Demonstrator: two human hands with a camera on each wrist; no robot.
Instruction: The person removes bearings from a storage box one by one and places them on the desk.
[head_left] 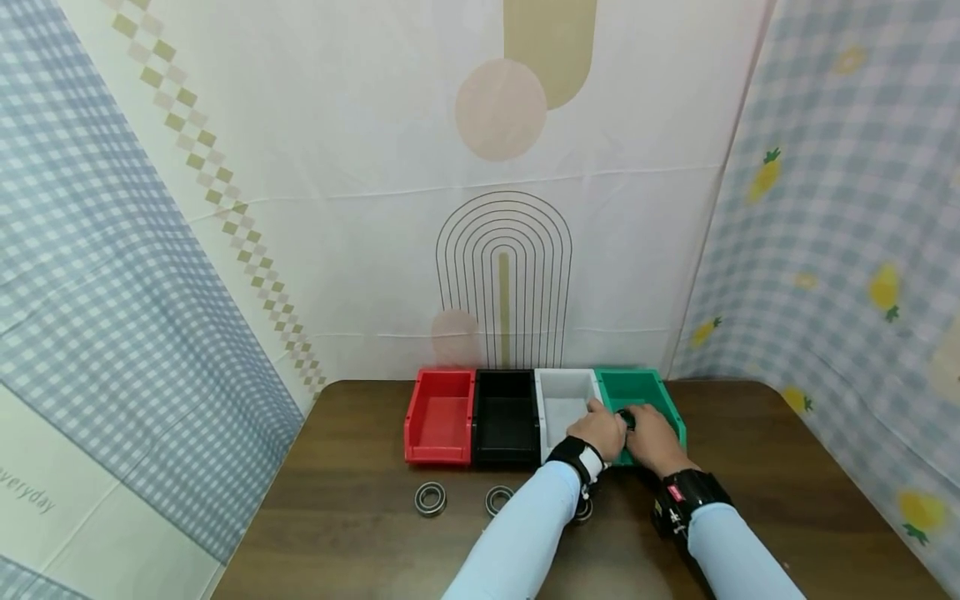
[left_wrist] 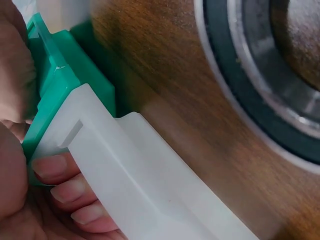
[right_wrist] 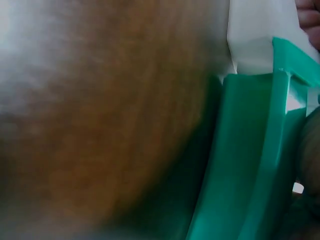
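Note:
My left hand (head_left: 602,429) is over the front right corner of the white bin (head_left: 566,382), beside the green one. In the left wrist view its curled fingertips (left_wrist: 72,192) show just behind the white bin's front wall; its thumb is hidden. My right hand (head_left: 654,435) reaches over the green bin (head_left: 670,400), fingers bent around a dark ring, seemingly a bearing (head_left: 626,419). The ring lies between both hands; I cannot tell whether the left also grips it. In the right wrist view, the green bin's side (right_wrist: 240,135) fills the middle, with the hand at the right edge.
A red bin (head_left: 440,417) and a black bin (head_left: 506,417) continue the row leftward. On the brown table (head_left: 337,517) before the bins lie a left bearing (head_left: 431,499), a middle bearing (head_left: 496,498) and another bearing (head_left: 582,511) partly behind my left wrist. Patterned cloth hangs behind.

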